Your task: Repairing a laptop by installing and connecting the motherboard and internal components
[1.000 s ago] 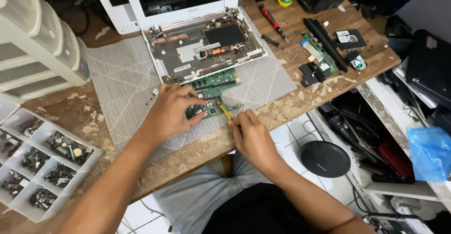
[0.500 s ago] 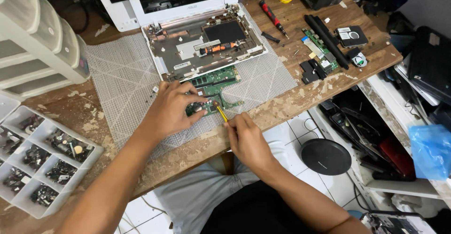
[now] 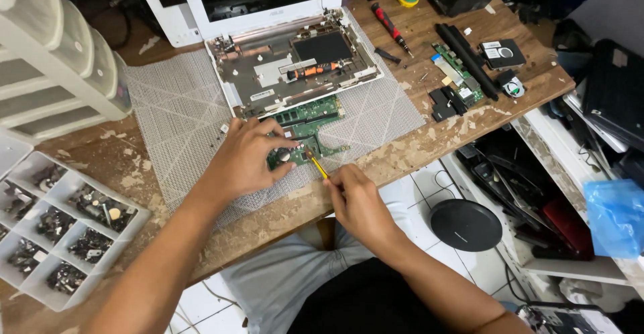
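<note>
A green circuit board (image 3: 310, 123) lies on a grey mesh mat (image 3: 176, 116) near the front edge of a worn wooden table. My left hand (image 3: 247, 158) presses down on the board's left part, fingers spread over it. My right hand (image 3: 355, 198) grips a thin yellow-handled tool (image 3: 318, 168) whose tip touches the board by my left fingers. Behind the board sits an opened white laptop base (image 3: 295, 66) with its innards exposed.
A clear compartment box of small screws (image 3: 60, 227) sits at the front left, white plastic drawers (image 3: 50, 52) behind it. A red-handled screwdriver (image 3: 391, 27), another green board (image 3: 457, 74), black parts and a small fan (image 3: 512, 87) lie at the right. Cluttered shelves stand beyond the table's right edge.
The view has shifted slightly. Both hands stay on the board, with the tool tip still at the same spot.
</note>
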